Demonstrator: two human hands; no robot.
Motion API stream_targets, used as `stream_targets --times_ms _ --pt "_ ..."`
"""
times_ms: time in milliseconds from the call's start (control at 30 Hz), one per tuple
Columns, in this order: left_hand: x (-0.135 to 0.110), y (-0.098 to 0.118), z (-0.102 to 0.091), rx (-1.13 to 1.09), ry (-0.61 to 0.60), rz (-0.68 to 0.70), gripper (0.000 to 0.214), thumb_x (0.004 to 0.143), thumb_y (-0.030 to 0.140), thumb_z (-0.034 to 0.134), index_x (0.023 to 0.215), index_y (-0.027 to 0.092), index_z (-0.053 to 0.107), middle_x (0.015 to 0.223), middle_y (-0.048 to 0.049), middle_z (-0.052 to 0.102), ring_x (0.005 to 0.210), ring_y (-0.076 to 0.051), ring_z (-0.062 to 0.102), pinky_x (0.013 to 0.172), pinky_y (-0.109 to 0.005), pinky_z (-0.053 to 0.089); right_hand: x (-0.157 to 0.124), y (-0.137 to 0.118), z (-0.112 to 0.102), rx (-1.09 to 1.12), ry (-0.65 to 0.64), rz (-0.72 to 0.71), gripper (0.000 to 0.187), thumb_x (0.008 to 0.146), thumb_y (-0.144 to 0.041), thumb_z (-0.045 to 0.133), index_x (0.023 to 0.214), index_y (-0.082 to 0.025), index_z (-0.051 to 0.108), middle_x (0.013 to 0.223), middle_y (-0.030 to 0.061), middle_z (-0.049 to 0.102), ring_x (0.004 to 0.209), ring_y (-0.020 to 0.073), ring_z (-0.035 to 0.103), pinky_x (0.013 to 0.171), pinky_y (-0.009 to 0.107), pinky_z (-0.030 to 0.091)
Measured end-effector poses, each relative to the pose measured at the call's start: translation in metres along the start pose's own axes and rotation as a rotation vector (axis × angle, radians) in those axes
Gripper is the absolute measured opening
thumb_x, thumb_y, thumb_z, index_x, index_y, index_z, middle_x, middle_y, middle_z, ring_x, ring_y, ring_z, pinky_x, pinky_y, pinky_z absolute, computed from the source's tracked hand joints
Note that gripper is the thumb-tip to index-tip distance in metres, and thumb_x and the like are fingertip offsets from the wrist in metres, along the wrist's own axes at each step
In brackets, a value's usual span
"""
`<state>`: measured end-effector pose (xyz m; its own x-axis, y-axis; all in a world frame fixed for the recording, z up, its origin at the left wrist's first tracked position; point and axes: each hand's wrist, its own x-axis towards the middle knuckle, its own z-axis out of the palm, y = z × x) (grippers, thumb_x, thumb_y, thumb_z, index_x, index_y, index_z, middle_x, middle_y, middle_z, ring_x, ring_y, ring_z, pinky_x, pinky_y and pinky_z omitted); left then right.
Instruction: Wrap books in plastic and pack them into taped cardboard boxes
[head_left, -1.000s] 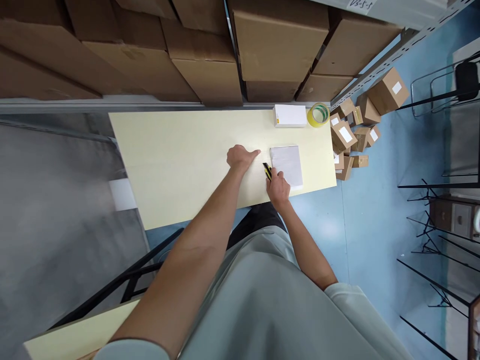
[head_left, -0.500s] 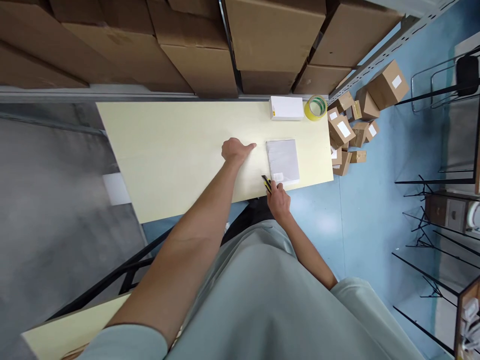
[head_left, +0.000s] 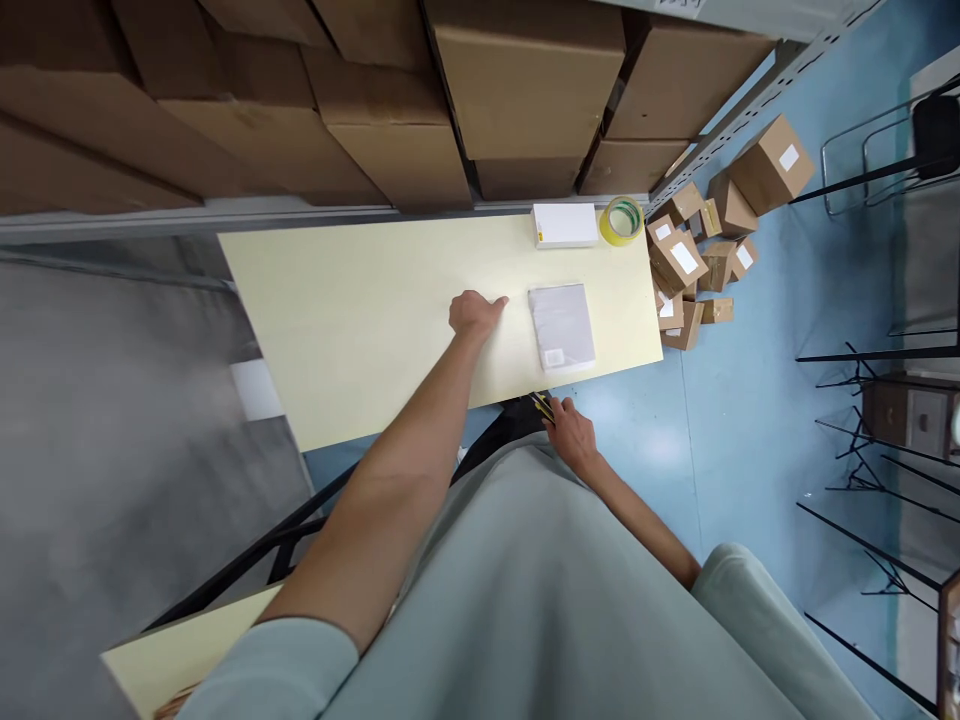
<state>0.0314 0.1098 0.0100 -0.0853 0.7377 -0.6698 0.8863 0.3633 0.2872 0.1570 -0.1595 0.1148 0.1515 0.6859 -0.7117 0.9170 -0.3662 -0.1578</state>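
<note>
My left hand [head_left: 475, 313] rests on the pale yellow table [head_left: 360, 320], fingers curled and a finger pointing right toward a flat grey-white packet [head_left: 562, 327] that lies near the table's right front corner. My right hand [head_left: 571, 430] is off the table's front edge, close to my body, closed round a black-and-yellow utility knife [head_left: 541, 405]. The packet has a small white label at its near end.
A white box [head_left: 564, 225] and a roll of yellow tape [head_left: 622, 220] sit at the table's far right. Large cardboard cartons [head_left: 525, 80] fill the shelving behind. Several small labelled boxes [head_left: 686, 265] lie on the blue floor to the right. Black wire racks [head_left: 877, 400] stand further right.
My right hand with the knife has drawn back from the packet's left side, along it toward me and off the table's front edge. My left hand has stayed in place.
</note>
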Motion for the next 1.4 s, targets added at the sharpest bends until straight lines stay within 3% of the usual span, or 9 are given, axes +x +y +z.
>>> stream_targets --times_ms 133,300,500,700,867,1000,1200,1300,1400 --pt "-0.009 0.001 -0.009 0.038 -0.067 0.048 0.043 0.101 0.057 0.060 0.109 0.020 0.080 0.121 -0.0150 0.082 0.118 -0.030 0.072 0.096 -0.038 0.056 0.005 0.013 -0.034 0.019 0.087 -0.034 0.023 0.113 -0.036 0.057 0.135 -0.028 0.057 0.129 0.0081 0.066 0.098 0.0222 0.075 0.071 0.030 0.054" --pt "-0.033 0.007 -0.027 0.144 -0.157 0.116 0.048 0.102 0.058 0.054 0.112 0.018 0.079 0.126 -0.0179 0.081 0.127 -0.032 0.071 0.097 -0.037 0.054 0.033 0.019 -0.113 0.053 0.300 -0.139 0.030 0.112 -0.039 0.058 0.140 -0.027 0.060 0.132 0.0096 0.063 0.096 0.0221 0.074 0.074 0.030 0.056" --pt "-0.072 0.010 -0.032 0.192 -0.149 0.204 0.058 0.089 0.053 0.069 0.131 0.014 0.072 0.153 -0.0231 0.066 0.145 -0.036 0.060 0.111 -0.037 0.050 0.089 -0.012 -0.256 0.099 0.697 -0.418 0.040 0.113 -0.035 0.054 0.148 -0.020 0.062 0.136 0.0165 0.058 0.116 0.0286 0.069 0.097 0.038 0.059" --pt "-0.081 0.001 -0.029 0.201 -0.236 0.218 0.060 0.088 0.055 0.066 0.139 0.024 0.070 0.152 -0.0145 0.069 0.144 -0.034 0.064 0.117 -0.039 0.051 0.145 -0.073 -0.419 0.016 0.873 -0.572 0.047 0.116 -0.037 0.045 0.159 -0.019 0.053 0.144 0.0201 0.059 0.123 0.0347 0.062 0.110 0.048 0.049" --pt "-0.081 -0.006 -0.017 0.185 -0.296 0.209 0.084 0.080 0.066 0.071 0.154 0.030 0.062 0.175 -0.0105 0.048 0.161 -0.039 0.046 0.128 -0.046 0.043 0.193 -0.110 -0.491 -0.093 0.855 -0.662 0.030 0.114 -0.028 0.052 0.137 -0.018 0.067 0.134 0.0181 0.065 0.127 0.0334 0.056 0.116 0.050 0.039" --pt "-0.083 -0.011 -0.008 0.162 -0.317 0.198 0.093 0.077 0.062 0.073 0.160 0.023 0.058 0.182 -0.0117 0.031 0.167 -0.041 0.034 0.132 -0.043 0.036 0.220 -0.122 -0.500 -0.144 0.836 -0.694 0.025 0.112 -0.026 0.057 0.129 -0.018 0.074 0.134 0.0182 0.067 0.132 0.0351 0.051 0.116 0.054 0.037" --pt "-0.072 -0.011 -0.010 0.095 -0.303 0.201 0.094 0.081 0.065 0.072 0.160 0.015 0.057 0.177 -0.0180 0.039 0.161 -0.038 0.046 0.131 -0.043 0.038 0.228 -0.114 -0.484 0.009 0.954 -0.779 0.036 0.114 -0.040 0.052 0.136 -0.017 0.070 0.140 0.0212 0.063 0.133 0.0380 0.051 0.115 0.057 0.038" --pt "-0.061 -0.014 -0.007 0.052 -0.275 0.201 0.091 0.082 0.068 0.073 0.156 0.017 0.061 0.172 -0.0183 0.049 0.159 -0.037 0.050 0.130 -0.042 0.038 0.221 -0.079 -0.423 0.185 1.001 -0.742 0.044 0.117 -0.047 0.040 0.141 -0.019 0.065 0.143 0.0210 0.061 0.135 0.0375 0.052 0.113 0.055 0.042" --pt "-0.049 -0.023 0.000 0.019 -0.273 0.200 0.088 0.081 0.067 0.076 0.152 0.017 0.064 0.168 -0.0182 0.055 0.158 -0.037 0.051 0.129 -0.039 0.039 0.207 -0.020 -0.313 0.315 0.898 -0.623 0.044 0.117 -0.051 0.040 0.134 -0.020 0.066 0.136 0.0190 0.065 0.129 0.0353 0.056 0.111 0.051 0.044"
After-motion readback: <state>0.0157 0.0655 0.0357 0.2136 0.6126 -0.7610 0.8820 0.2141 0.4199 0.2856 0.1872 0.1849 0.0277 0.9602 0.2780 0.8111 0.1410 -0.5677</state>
